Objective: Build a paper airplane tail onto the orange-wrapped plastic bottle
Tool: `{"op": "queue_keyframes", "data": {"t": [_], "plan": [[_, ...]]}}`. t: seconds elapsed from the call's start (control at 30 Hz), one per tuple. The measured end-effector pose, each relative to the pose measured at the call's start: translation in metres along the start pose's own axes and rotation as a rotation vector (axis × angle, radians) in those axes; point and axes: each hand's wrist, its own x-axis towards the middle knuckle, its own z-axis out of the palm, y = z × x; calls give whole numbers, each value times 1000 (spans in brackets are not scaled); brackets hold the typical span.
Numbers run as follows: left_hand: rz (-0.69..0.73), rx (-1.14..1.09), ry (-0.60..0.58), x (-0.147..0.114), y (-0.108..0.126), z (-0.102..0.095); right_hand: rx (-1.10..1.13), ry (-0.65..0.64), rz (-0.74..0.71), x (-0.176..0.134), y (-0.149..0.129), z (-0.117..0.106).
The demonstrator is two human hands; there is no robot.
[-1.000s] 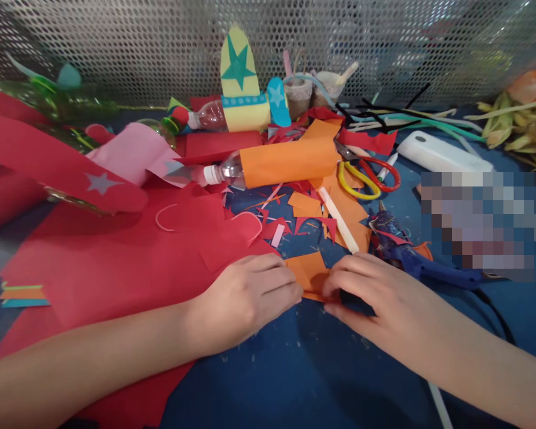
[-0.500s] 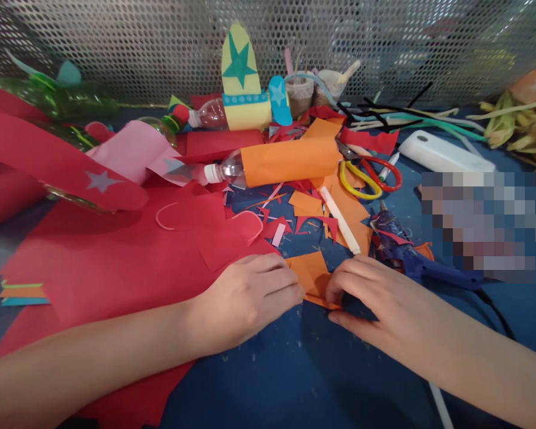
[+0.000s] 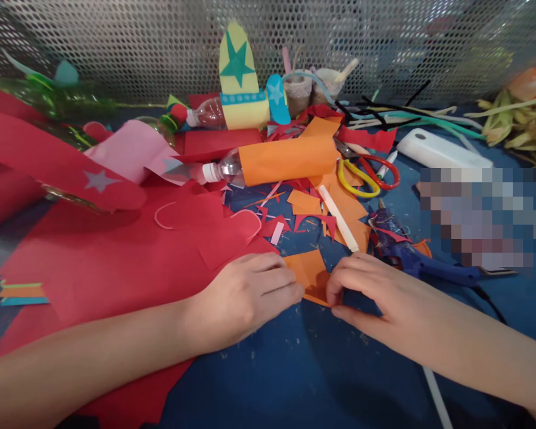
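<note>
the piece of orange paper lies just right of the middle of the frame, a little below centre, on the blue table, between the two hands. the likeliest trouble, i judge, is the paper skewing: if the left hand eases its press while the right hand pulls or folds the near edge, the sheet could swivel and crease off line. the white stick ends right at the right hand's knuckles, so a small push upward in the frame could knock it into the scraps. the glue gun lies near, above the right wrist, and its cord runs down behind the forearm; a sideways swing could snag it, and whether it is hot i cannot tell. the left arm comes in from the lower left across the red paper, palm down, fingers together and bent over the orange paper's left side; their tips are hidden, so i cannot tell if they grip or only press. the right arm enters from the lower right, wrist low, thumb and forefinger pinching the paper's lower right corner, the other fingers curled behind.
</note>
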Motion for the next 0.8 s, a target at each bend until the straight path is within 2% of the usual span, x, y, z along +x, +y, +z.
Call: {"op": "queue_keyframes", "data": {"t": [0.27,0.37,0.53,0.63,0.8], "plan": [[12,56,-13,1,1,-1,-32,-1,-1,-3,-1,1],[11,61,2,1,2,-1,-69,10,-61,-3,-4,3],[6,43,12,0,1,1,-261,165,-229,0,-6,10],[0,32,3,0,1,1,-390,238,-253,1,-6,14],[15,21,-11,1,-1,2,-423,234,-213,0,-7,14]]}}
